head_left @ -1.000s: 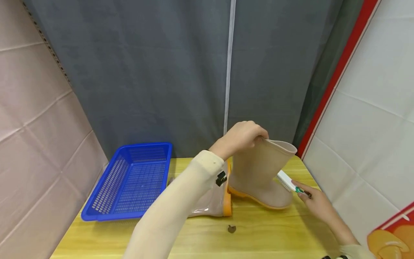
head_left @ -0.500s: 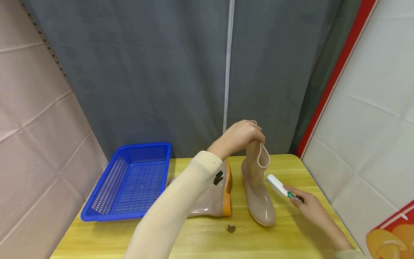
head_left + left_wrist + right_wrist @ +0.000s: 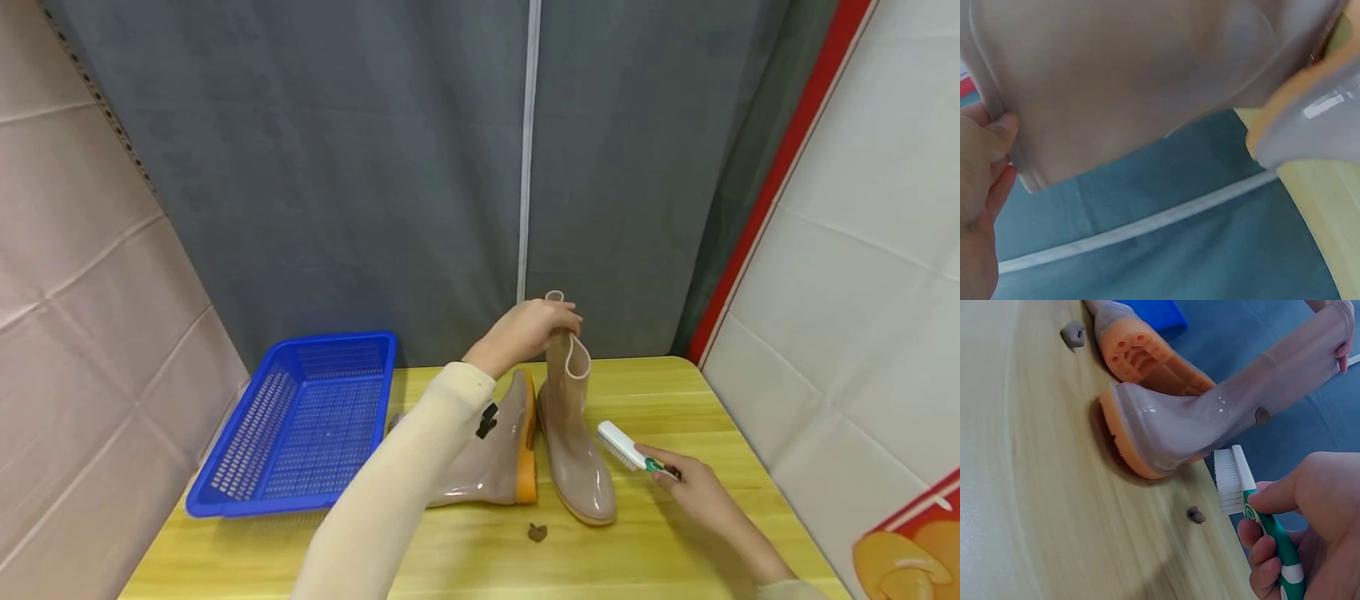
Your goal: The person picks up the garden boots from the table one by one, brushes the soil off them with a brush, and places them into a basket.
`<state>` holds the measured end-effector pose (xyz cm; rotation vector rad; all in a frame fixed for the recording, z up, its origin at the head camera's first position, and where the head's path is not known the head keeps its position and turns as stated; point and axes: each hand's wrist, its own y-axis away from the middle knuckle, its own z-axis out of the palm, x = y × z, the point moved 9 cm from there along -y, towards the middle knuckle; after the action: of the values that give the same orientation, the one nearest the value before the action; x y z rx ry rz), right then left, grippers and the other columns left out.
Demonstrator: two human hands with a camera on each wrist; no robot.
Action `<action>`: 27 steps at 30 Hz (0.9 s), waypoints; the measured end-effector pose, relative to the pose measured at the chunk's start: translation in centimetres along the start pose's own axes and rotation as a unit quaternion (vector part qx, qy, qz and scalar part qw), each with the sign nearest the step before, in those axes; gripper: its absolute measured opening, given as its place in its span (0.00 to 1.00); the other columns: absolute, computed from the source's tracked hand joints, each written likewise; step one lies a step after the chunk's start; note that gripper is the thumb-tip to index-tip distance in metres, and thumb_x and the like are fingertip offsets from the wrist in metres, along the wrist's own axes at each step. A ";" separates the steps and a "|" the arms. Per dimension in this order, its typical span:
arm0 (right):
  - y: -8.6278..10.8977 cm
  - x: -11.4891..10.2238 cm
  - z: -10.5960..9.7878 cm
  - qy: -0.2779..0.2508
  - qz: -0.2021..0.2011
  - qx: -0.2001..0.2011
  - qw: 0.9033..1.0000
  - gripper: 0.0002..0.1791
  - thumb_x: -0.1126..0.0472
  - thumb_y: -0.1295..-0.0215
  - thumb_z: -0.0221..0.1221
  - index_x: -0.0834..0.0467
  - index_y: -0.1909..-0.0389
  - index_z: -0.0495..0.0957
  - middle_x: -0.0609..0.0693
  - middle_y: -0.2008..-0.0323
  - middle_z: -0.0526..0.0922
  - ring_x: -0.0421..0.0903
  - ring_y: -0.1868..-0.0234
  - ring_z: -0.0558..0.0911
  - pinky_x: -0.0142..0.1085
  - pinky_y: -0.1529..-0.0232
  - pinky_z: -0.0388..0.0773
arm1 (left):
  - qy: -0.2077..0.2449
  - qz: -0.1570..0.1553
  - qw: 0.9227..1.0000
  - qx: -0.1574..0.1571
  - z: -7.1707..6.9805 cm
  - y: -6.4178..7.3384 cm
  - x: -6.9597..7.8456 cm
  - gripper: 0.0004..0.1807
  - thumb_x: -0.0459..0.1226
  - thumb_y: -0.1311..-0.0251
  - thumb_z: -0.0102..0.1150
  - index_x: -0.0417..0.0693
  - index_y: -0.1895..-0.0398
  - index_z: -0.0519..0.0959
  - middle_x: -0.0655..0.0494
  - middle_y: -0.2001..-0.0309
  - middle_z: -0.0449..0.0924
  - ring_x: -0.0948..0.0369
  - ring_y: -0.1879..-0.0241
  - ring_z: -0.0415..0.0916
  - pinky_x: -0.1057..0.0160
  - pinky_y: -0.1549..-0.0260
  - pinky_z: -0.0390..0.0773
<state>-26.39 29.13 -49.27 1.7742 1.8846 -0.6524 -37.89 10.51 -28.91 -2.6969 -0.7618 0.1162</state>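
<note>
At the top of the sole-down rain boot [image 3: 573, 446], left hand [image 3: 528, 329] pinches it; right of that boot, right hand [image 3: 693, 487] grips scrub brush [image 3: 618, 444]. Left of it, second boot [image 3: 487, 467], shaft mostly hidden behind sleeve [image 3: 405, 475].

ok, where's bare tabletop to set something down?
Front left, bordered by blue basket and left sleeve. Front centre, in front of the brown lump. Far right corner, beyond the brush and right hand.
Crowded: midtable, lying boot beside held boot, left hand gripping the latter's top, second lump right of it.
</note>
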 end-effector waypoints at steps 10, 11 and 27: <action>0.2 0.3 0.9 -0.003 0.010 -0.020 1.000 0.24 0.63 0.36 0.55 0.45 0.39 0.72 0.55 0.48 0.81 0.39 0.67 0.71 0.27 0.68 0.66 | -0.138 0.115 0.979 -0.092 -0.5 1.6 5.9 0.29 0.30 0.47 0.62 0.58 0.40 0.74 0.66 0.40 0.76 0.64 0.33 0.65 0.65 0.31 0.64; 0.1 0.3 0.9 -0.005 0.010 -0.020 1.000 0.24 0.63 0.36 0.55 0.45 0.39 0.72 0.54 0.49 0.81 0.39 0.68 0.71 0.27 0.69 0.65 | -0.161 0.123 0.974 -0.099 -0.5 1.6 6.6 0.30 0.31 0.47 0.63 0.59 0.39 0.73 0.67 0.41 0.77 0.64 0.35 0.69 0.65 0.33 0.66; 0.9 -1.7 0.8 -0.010 -0.011 -0.018 1.000 0.23 0.61 0.33 0.54 0.44 0.38 0.71 0.52 0.38 0.76 0.56 0.37 0.73 0.53 0.44 0.75 | -0.299 0.106 0.948 0.003 -0.8 3.5 8.6 0.15 0.33 0.40 0.56 0.68 0.66 0.83 0.72 0.66 0.84 0.70 0.67 0.79 0.71 0.71 0.80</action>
<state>-25.34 27.34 -48.79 1.7213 1.8922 -0.6382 -28.74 11.97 -29.23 -2.7399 -0.6093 1.0197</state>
